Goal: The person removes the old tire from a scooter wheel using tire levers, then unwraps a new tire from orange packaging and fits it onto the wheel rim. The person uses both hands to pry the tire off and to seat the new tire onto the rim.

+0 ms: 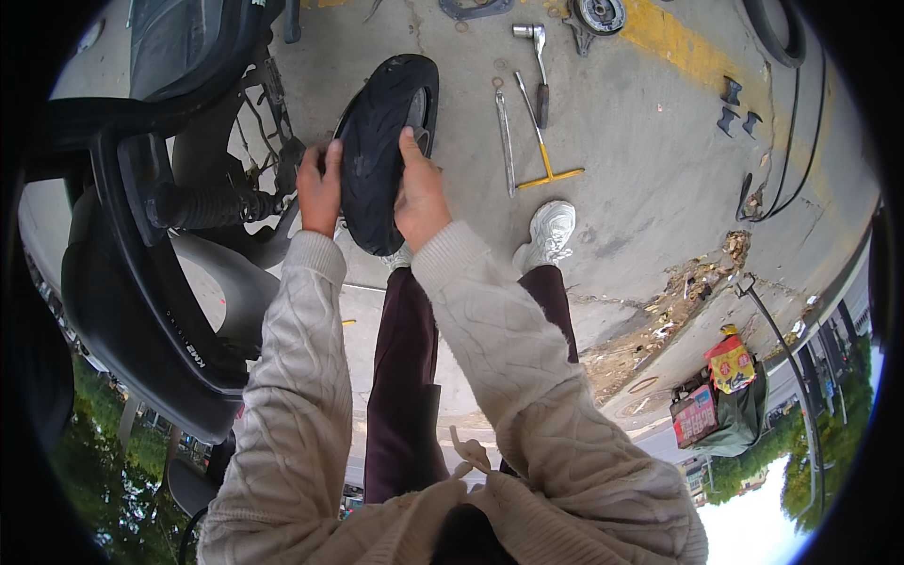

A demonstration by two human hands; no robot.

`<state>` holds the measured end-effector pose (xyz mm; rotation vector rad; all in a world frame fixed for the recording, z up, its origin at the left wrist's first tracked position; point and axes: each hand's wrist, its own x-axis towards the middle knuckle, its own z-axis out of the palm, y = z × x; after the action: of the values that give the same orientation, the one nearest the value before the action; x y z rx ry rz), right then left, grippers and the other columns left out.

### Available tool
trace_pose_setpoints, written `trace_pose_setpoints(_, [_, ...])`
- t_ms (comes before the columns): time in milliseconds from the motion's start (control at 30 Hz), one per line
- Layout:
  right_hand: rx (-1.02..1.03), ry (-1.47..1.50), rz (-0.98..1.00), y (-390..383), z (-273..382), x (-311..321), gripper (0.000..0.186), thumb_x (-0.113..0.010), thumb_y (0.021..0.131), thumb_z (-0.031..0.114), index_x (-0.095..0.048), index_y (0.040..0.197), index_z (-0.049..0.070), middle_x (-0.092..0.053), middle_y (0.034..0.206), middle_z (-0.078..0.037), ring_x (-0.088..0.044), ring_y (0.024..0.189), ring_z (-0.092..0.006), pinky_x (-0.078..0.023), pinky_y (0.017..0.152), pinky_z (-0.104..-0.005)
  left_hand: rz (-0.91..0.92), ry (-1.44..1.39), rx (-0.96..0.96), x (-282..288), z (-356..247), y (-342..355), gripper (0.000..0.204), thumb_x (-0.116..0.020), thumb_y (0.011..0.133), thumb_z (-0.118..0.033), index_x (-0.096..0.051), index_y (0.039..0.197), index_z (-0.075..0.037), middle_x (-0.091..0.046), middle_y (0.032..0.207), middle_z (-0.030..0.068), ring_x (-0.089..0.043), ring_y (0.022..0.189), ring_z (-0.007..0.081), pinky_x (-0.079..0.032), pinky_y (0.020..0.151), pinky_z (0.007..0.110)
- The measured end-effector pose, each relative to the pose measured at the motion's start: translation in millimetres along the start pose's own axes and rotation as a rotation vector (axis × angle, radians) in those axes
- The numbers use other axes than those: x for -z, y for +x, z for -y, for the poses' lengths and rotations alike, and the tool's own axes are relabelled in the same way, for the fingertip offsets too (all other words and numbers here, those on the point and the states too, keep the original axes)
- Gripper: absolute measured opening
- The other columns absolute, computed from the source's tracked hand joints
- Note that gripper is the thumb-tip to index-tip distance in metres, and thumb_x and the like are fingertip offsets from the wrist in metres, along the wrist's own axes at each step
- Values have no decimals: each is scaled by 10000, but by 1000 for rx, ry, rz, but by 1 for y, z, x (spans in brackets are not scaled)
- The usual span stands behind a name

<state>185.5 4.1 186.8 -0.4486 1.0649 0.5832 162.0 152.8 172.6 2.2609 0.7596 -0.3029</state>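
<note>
A small scooter wheel with a black treaded tire stands upright between my two hands, tilted slightly, its metal rim partly visible on the right side. My left hand grips the tire's left side, beside the scooter's rear shock absorber. On the right side, my right hand presses near the rim, thumb pointing away from me. The parked scooter with its black seat fills the left. How the wheel touches the ground or scooter is hidden.
On the concrete right of the wheel lie a ratchet wrench, a yellow-handled T-wrench and a long wrench. A hub part, black plastic pieces, a loose tire, a hose and bags sit farther off.
</note>
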Motion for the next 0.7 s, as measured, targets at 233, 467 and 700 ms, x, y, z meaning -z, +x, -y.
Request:
trace_pose_setpoints(233, [18, 136, 108, 13, -26, -3, 472, -610, 970, 308, -546, 1252, -65, -564, 1306, -146, -512, 1212, -217, -389, 1044, -330, 237, -100, -111, 26, 26, -42, 1063, -755, 731, -578, -289, 1497, -5, -324, 1496, 202, -311, 1406, 333, -245, 1159, 397])
trace_pose_setpoints(467, [181, 8, -58, 26, 6, 117, 439, -554, 989, 332, -518, 1260, -11, -613, 1163, -153, -571, 1121, -242, -475, 894, -401, 86, 111, -103, 7, 2, -53, 1016, -862, 672, -343, -326, 1445, 41, -356, 1470, 207, -391, 1335, 328, -277, 1134, 388])
trace_pose_setpoints(700, [-475, 507, 58, 36, -93, 169, 851, -540, 899, 647, -318, 1481, 66, -408, 1497, -132, -400, 1367, -313, -354, 1104, -519, 46, -373, 98, -4, -44, -25, 883, -762, 790, -388, -366, 1422, 85, -476, 1382, 207, -496, 1232, 283, -378, 1056, 348])
